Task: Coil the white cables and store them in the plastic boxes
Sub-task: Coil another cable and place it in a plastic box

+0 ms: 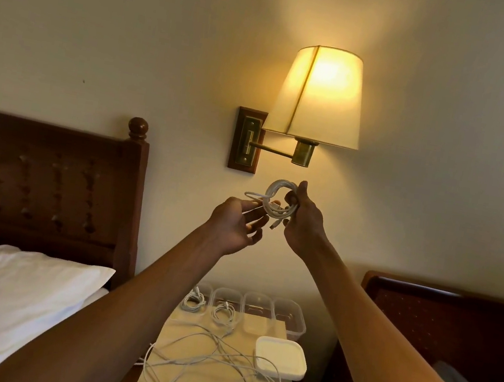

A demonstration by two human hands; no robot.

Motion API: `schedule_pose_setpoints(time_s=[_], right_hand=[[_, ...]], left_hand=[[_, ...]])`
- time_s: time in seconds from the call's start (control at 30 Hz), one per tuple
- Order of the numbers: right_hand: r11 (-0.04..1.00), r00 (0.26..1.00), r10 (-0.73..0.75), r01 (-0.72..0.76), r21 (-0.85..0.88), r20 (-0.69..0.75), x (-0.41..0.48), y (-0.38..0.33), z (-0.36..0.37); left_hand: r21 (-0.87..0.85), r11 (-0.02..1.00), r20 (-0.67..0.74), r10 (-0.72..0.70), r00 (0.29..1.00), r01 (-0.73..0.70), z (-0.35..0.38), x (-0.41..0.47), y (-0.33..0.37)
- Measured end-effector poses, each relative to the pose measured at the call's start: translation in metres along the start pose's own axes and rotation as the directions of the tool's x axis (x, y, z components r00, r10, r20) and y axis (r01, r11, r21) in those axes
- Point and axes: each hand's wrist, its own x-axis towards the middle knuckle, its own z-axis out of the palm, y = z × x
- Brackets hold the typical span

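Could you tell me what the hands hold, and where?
Right hand grips the coiled white cable at its right side; left hand pinches its loose strand.

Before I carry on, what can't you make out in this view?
All in the head view:
- The coil: partly hidden by the right hand gripping it, so its turns cannot be counted.
- Whether the left hand pinches it or only touches it: fingertips too small to tell.
- The two right boxes: clear plastic, dim light, contents unclear.
- The loose cables: tangled and cut off by the bottom edge, count unknown.
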Motion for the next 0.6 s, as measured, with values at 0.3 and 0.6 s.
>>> schedule_pose_setpoints(time_s=[0.3,0.6], right_hand=[[0.989,0.999,-0.050,0.052,-0.138,0.022,-0.0017,0.0063,-0.0043],[0.987,0.996,-0.087,0.091,-0.134,0.032,0.0035,0.0098,0.0001]], left_hand=[[0.030,0.999,0.046,0.041,0.998,-0.042,0.0028,0.0004,-0.0031],[0.088,0.993,0.106,0.064,0.992,-0.074,0.0019,-0.0025,-0.0088]])
